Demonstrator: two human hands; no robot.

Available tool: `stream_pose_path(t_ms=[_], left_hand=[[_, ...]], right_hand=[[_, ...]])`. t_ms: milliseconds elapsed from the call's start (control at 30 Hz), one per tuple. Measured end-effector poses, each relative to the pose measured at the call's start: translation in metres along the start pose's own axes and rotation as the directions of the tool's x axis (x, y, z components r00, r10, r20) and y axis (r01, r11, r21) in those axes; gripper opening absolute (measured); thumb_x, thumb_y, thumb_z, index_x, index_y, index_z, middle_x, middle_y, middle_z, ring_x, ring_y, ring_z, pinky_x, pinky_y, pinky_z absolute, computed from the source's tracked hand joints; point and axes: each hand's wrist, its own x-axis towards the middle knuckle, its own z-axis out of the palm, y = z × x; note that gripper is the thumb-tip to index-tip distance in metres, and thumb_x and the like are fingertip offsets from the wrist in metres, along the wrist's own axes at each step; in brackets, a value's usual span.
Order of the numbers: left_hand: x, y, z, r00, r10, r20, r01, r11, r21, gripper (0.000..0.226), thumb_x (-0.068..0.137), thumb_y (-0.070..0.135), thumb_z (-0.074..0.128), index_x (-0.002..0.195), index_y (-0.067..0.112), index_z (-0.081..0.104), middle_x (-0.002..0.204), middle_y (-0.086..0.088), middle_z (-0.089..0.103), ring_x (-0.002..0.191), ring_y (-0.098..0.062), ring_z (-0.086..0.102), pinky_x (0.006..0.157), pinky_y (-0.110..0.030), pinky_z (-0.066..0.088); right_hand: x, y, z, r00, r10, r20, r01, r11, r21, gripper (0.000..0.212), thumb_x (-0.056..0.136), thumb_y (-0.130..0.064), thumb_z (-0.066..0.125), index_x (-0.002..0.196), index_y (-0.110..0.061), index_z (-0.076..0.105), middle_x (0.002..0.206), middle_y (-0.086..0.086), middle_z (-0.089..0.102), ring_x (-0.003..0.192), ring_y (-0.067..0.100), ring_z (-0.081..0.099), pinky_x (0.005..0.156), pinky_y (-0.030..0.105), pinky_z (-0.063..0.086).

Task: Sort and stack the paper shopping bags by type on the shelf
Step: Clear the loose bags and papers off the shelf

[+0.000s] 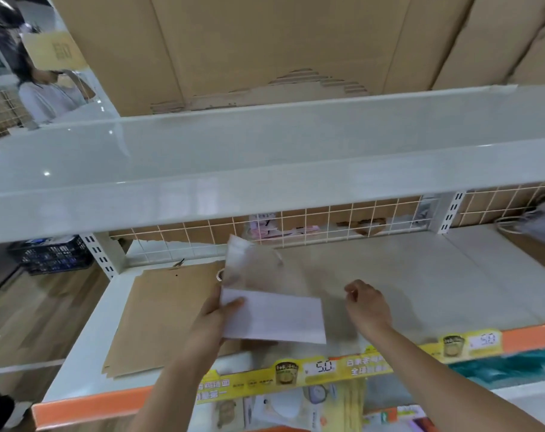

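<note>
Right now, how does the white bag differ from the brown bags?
Colour: the white bag is white; the brown bags are kraft brown.
Pose: the white bag is gripped by the left hand above the shelf, its far end blurred; the brown bags lie flat on the shelf.
Count: the white bag is single; the brown bags form a stack.
Shared: both are flat, folded paper.
</note>
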Motion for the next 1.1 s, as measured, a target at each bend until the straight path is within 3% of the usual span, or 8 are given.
stream_pose_path(t_ms=[133,200,267,367,500,733,900,1100], left_hand=[[0.012,-0.012,0.042,0.992,-0.123,-0.009,0.122,0.99,-0.067,0.031,0.088,0.017,0.065,0.104,0.044,0.066,0.092,0.008,0.073,0.082,-0.016,0.071,0.066,-0.047,0.059],[0.02,-0.022,0.06,0.988,-0.151,-0.046,0.15,0.989,-0.009,0.029,0.089,0.017,0.063,0.099,0.045,0.063,0.081,0.008,0.072,0.069,-0.011,0.07,0.057,-0.038,0.058],[0.029,-0.033,0.079,0.983,-0.152,-0.104,0.161,0.983,0.083,0.031,0.089,0.011,0.062,0.11,0.033,0.058,0.089,0.001,0.071,0.071,-0.013,0.068,0.055,-0.03,0.053],[0.04,-0.051,0.102,0.974,-0.147,-0.17,0.198,0.918,0.343,0.046,0.085,0.005,0.065,0.127,0.01,0.047,0.114,-0.013,0.062,0.095,-0.025,0.061,0.078,-0.032,0.049],[0.041,-0.058,0.121,0.974,-0.16,-0.163,0.228,0.725,0.65,0.06,0.086,0.022,0.06,0.138,0.014,0.034,0.124,-0.01,0.057,0.108,-0.029,0.06,0.088,-0.033,0.05],[0.037,-0.065,0.14,0.989,0.088,-0.121,0.104,0.172,0.98,0.041,0.092,0.039,0.044,0.131,0.025,0.043,0.137,0.002,0.04,0.128,-0.021,0.034,0.101,-0.032,0.033],[0.033,-0.065,0.144,0.991,0.077,-0.105,0.094,0.129,0.987,0.037,0.094,0.037,0.039,0.129,0.025,0.045,0.135,0.002,0.042,0.127,-0.022,0.035,0.099,-0.033,0.034],[0.038,-0.041,0.155,0.994,0.033,-0.105,0.097,0.191,0.977,0.037,0.095,0.041,0.04,0.127,0.023,0.047,0.13,-0.001,0.048,0.124,-0.022,0.043,0.097,-0.036,0.037]], right_hand=[[0.007,0.033,-0.02,1.0,0.027,-0.014,-0.027,1.0,0.011,0.027,0.093,-0.015,0.042,0.111,-0.022,0.061,0.115,0.004,0.064,0.111,0.026,0.054,0.086,0.033,0.044],[0.01,0.047,-0.027,1.0,0.025,-0.002,-0.025,0.999,0.031,0.026,0.094,-0.016,0.041,0.109,-0.023,0.061,0.114,0.004,0.065,0.107,0.026,0.055,0.083,0.031,0.043],[0.012,0.057,-0.032,1.0,0.024,0.015,-0.025,0.999,0.047,0.025,0.094,-0.018,0.041,0.108,-0.024,0.062,0.113,0.003,0.066,0.105,0.026,0.057,0.079,0.029,0.042],[0.016,0.068,-0.037,0.999,-0.015,0.046,0.014,1.0,0.024,0.023,0.094,-0.023,0.045,0.108,-0.025,0.063,0.112,0.003,0.066,0.106,0.026,0.057,0.079,0.029,0.041],[0.018,0.079,-0.04,0.995,-0.046,0.085,0.049,0.999,-0.025,0.022,0.092,-0.029,0.047,0.104,-0.026,0.065,0.11,0.001,0.067,0.106,0.024,0.057,0.082,0.029,0.044],[0.024,0.091,-0.047,0.98,-0.123,0.159,0.139,0.986,-0.094,0.027,0.092,-0.027,0.045,0.113,-0.025,0.063,0.117,-0.001,0.062,0.112,0.021,0.052,0.09,0.029,0.043],[0.021,0.096,-0.053,0.957,-0.16,0.24,0.209,0.958,-0.196,0.029,0.093,-0.034,0.046,0.118,-0.031,0.06,0.127,-0.005,0.051,0.119,0.018,0.043,0.097,0.029,0.038],[0.01,0.105,-0.08,0.954,-0.152,0.257,0.153,0.988,0.014,0.032,0.091,-0.034,0.055,0.121,-0.026,0.06,0.127,-0.003,0.054,0.121,0.016,0.049,0.101,0.029,0.038]])
